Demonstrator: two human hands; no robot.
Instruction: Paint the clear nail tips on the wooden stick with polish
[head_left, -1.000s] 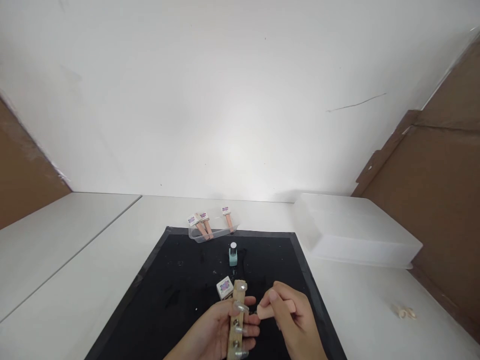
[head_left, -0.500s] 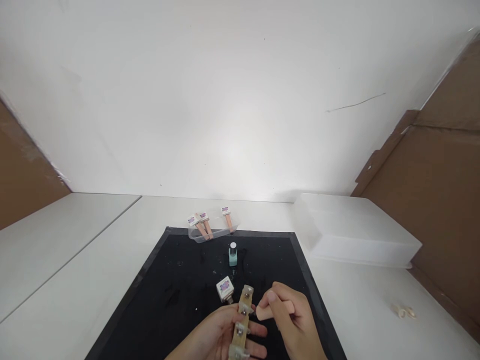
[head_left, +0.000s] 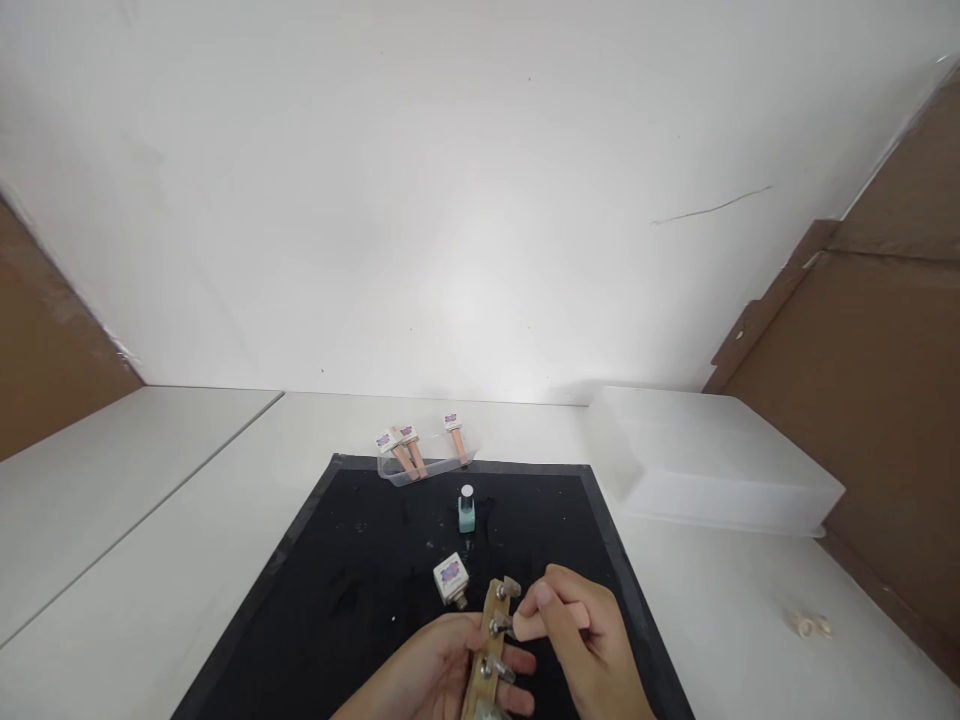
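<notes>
My left hand [head_left: 442, 655], palm up, is wrapped round a wooden strip [head_left: 484, 690] carrying several round metal pieces with clear plastic nail tips [head_left: 504, 672] fixed to them, sticking out to the right. My right hand [head_left: 589, 630] pinches a pinkish nail polish brush cap [head_left: 532, 625] between thumb and fingers. Its dark brush points left at one of the nail tips; whether it touches is too small to tell. Just beyond the strip, a white nail polish bottle [head_left: 451, 577] with a purple flower label lies uncapped on the black mat [head_left: 360, 580].
A teal nail polish bottle [head_left: 466, 512] stands farther back. Behind it a clear tray [head_left: 442, 466] holds several pink-capped bottles. At the right are a white box [head_left: 720, 470] and small beige rings [head_left: 806, 625]. Cardboard panels [head_left: 870, 400] flank the white table.
My left hand has turned the wooden strip, so the nail tips now stick out to the right. The brush is now visible beside one tip; the right hand has barely moved.
</notes>
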